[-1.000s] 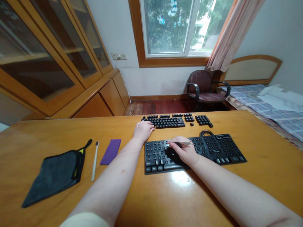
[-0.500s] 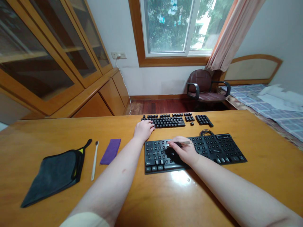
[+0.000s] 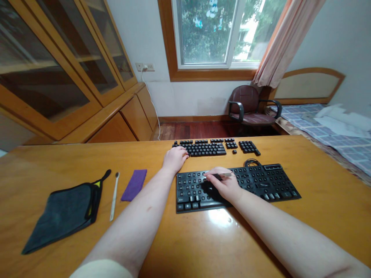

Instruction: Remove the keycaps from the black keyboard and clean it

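My left hand rests at the left end of several rows of loose black keycaps, fingers curled in a pinch over the end ones. What sits between its fingertips is mostly hidden. Over the black keyboard, my right hand is closed on a slim grey metallic tool, held like a pen. Most key positions on this keyboard show bare switches; a few keycaps remain along its front row. Part of the keyboard is hidden under my right hand and its shadow.
On the desk to the left lie a purple cloth, a white toothbrush and a folded dark grey cloth. A coiled black cable sits behind the keyboard. Beyond the desk stands an office chair.
The view has shifted very slightly. Both hands keep nearly the same places and grips, and the keycaps and keyboard look unchanged.
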Demonstrator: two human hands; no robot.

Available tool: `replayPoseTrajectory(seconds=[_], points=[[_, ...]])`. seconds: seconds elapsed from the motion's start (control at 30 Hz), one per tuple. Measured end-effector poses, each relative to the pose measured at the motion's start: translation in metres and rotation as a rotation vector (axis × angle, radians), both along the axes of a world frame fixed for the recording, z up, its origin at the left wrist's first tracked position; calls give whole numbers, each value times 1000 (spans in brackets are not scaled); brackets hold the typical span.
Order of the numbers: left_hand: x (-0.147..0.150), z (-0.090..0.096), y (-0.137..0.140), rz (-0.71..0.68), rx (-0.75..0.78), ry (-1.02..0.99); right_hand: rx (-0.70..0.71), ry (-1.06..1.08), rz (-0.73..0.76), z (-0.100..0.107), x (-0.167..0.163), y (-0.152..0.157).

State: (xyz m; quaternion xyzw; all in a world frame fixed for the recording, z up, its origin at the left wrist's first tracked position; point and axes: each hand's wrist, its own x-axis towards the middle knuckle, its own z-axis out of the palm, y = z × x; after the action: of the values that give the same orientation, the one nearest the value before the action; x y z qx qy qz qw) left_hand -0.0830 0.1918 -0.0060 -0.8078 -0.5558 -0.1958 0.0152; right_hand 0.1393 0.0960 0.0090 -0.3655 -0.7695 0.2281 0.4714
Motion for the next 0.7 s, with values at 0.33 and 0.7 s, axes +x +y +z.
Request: replayPoseTrajectory(seconds=[0.33,0.7], points=[[3,-1,0,12,-2,-26,3,4,3,3,-1,-1],[5,3,-4,26,11,-29,1,-11,1,2,-1,0]])
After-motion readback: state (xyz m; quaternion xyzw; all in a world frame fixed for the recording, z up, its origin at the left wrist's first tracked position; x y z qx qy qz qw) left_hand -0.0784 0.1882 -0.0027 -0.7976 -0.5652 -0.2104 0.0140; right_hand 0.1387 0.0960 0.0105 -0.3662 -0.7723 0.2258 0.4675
